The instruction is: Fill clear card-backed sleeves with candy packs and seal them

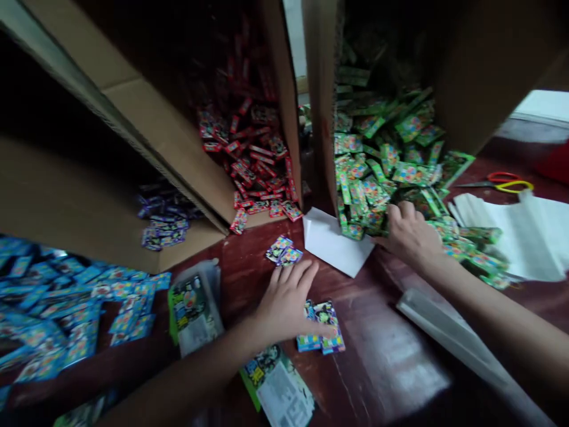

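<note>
My left hand (pixel 288 302) is spread low over the dark red table, its thumb on a pair of small blue and purple packets (pixel 326 326). Just beyond its fingertips lie purple and white packets (pixel 284 252). My right hand (pixel 413 234) reaches into a heap of small green packets (pixel 373 178) that spills from a tipped cardboard box. Its fingers are curled down on a green packet, and the fingertips are hidden. A folded white paper (pixel 335 240) lies between the hands.
Another cardboard box (pixel 160 136) holds red packets (pixel 258 172); purple packets (pixel 164 231) sit in a box farther left. Blue packets (pixel 57 308) pile up at left. Printed pouches (pixel 195 308) lie near my left arm. Scissors (pixel 507 181) and white sheets (pixel 528 231) are at right.
</note>
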`<action>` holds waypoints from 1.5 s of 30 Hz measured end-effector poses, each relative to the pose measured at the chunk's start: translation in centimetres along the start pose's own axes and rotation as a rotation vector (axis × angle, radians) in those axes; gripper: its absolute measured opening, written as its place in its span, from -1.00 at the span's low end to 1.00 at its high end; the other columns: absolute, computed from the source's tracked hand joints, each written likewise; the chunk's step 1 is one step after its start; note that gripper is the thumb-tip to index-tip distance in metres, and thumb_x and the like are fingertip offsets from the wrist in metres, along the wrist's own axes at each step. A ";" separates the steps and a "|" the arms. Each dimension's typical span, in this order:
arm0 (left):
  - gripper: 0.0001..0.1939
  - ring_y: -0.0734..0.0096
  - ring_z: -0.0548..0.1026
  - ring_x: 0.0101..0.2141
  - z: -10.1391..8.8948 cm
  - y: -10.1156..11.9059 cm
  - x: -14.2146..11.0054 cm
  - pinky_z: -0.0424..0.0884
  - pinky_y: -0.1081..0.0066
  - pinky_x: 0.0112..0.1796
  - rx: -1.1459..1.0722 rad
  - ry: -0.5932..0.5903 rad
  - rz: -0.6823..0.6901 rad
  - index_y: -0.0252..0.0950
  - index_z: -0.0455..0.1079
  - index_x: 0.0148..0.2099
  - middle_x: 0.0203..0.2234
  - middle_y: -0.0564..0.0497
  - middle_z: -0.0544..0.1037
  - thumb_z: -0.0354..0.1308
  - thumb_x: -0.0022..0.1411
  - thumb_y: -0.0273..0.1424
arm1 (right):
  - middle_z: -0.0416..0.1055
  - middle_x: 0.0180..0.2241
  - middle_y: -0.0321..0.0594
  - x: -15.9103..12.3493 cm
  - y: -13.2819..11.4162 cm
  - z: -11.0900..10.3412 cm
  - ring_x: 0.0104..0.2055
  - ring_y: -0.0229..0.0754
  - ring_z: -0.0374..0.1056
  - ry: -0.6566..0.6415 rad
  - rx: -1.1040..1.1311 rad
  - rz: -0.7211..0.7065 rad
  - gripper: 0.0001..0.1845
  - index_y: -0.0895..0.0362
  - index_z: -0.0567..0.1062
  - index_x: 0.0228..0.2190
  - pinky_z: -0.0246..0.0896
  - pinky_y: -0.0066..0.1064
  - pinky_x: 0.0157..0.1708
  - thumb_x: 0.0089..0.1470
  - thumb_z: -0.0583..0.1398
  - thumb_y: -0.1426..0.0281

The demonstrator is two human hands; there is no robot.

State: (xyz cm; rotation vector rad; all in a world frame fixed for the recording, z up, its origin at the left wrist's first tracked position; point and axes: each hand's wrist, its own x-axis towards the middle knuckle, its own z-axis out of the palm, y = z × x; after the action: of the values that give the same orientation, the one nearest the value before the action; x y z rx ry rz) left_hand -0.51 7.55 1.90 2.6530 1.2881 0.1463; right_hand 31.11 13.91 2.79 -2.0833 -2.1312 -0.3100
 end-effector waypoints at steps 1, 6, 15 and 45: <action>0.05 -0.06 0.21 0.23 -0.6 -1.2 2.1 0.13 0.04 0.21 0.036 0.043 -0.028 -0.23 0.05 0.40 0.31 -0.18 0.23 0.18 0.05 0.25 | 0.31 -0.07 0.22 0.1 0.2 0.6 -0.15 0.20 0.38 -0.006 0.003 0.005 -0.46 0.30 0.34 0.01 0.32 -0.15 -0.32 0.15 0.22 0.17; -0.30 -0.05 0.27 0.18 -2.1 -8.2 13.0 0.25 0.11 0.13 0.221 0.150 -0.364 -0.28 0.15 0.34 0.21 -0.24 0.32 0.16 0.26 -0.11 | 0.30 -0.03 0.24 -1.7 0.8 0.2 -0.23 0.11 0.42 0.076 0.135 0.069 -0.63 0.27 0.32 0.04 0.32 -0.15 -0.35 0.26 0.03 0.36; -0.23 -0.32 0.15 0.20 -2.2 -8.3 14.3 0.16 -0.14 0.15 0.178 0.245 -0.415 -0.42 0.16 0.28 0.19 -0.31 0.28 0.24 0.13 -0.14 | 0.53 -0.24 -0.16 -14.4 1.2 -3.7 -0.23 -0.11 0.48 -0.577 1.076 0.100 -0.64 0.11 0.46 -0.07 0.42 -0.29 -0.22 0.31 0.05 0.15; 0.10 -0.01 0.04 0.38 -3.3 -1.1 -12.7 -0.18 -0.06 0.33 0.019 -0.481 0.336 0.15 0.02 0.42 0.43 0.00 0.06 0.43 -0.09 -0.49 | 0.27 0.26 0.13 -18.4 1.2 0.0 0.25 0.14 0.23 -0.401 0.500 -0.523 0.07 0.16 -0.14 0.41 0.05 0.11 0.28 0.12 0.30 0.12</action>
State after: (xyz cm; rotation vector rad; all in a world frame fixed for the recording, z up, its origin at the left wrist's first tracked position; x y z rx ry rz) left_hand -9.73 -1.37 4.86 2.6627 0.6956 -0.4342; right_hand 32.77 -3.93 -1.70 -1.3755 -2.6017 0.5853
